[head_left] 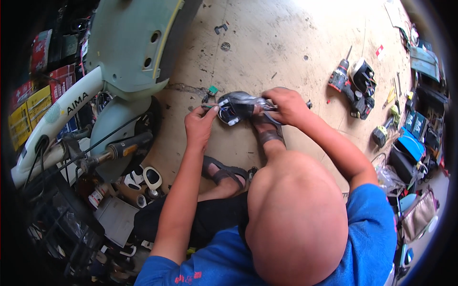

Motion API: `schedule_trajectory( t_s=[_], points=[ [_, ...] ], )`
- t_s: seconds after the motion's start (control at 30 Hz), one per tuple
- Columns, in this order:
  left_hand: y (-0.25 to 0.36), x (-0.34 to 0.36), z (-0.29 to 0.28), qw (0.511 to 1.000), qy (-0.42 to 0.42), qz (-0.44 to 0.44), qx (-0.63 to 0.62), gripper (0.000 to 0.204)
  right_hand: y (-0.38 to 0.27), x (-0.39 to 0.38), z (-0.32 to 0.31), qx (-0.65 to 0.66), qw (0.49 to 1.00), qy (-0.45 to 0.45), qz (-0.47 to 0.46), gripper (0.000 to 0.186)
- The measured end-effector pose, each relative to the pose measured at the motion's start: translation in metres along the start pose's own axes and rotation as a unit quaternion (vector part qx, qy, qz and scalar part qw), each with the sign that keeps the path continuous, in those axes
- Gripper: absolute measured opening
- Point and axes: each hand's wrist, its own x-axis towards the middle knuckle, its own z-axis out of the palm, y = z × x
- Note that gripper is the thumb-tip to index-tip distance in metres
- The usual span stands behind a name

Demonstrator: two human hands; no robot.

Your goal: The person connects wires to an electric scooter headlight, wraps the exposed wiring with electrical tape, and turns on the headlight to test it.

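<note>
A dark housing with a silvery grey, shiny side (242, 99) is held just above the floor, over my right foot. Its open end faces left and shows white fittings and thin blue wires (225, 110) inside. My right hand (288, 106) is closed round the grey right end; its fingertips are partly hidden. At the open end my left hand (199, 125) is pinched, thumb against fingers, on a thin dark piece like a wire end, too small to name surely. Just beyond it, a small green part (213, 89) with a dark lead lies on the floor.
A pale green scooter (129, 47) stands at left, its handlebar grip (129, 147) reaching toward my left arm. A red and black drill (339, 76) and a black-and-white housing (362, 76) lie at right. Tools and boxes line the right side; a mirror (152, 178) lies lower left.
</note>
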Motion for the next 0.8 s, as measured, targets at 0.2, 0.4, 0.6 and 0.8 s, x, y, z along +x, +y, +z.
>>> schedule_trajectory(
  t_s=[0.2, 0.4, 0.6, 0.8],
  points=[
    [0.047, -0.016, -0.014, 0.975, -0.072, -0.021, -0.209, 0.02, 0.057, -0.053, 0.006, -0.073, 0.969, 0.111, 0.207, 0.044],
    [0.119, -0.065, -0.04, 0.982, -0.047, 0.099, -0.152, 0.022, 0.002, -0.007, -0.035, -0.181, 0.953, -0.093, 0.223, 0.026],
    [0.187, -0.148, -0.082, 0.971, 0.01, 0.22, -0.091, 0.021, -0.25, 0.085, -0.14, 0.366, 0.926, -0.093, 0.018, 0.037],
    [0.224, -0.231, -0.139, 0.931, 0.055, 0.347, -0.095, 0.014, -0.39, 0.097, -0.165, 0.224, 0.949, -0.183, -0.126, 0.024]
  ],
)
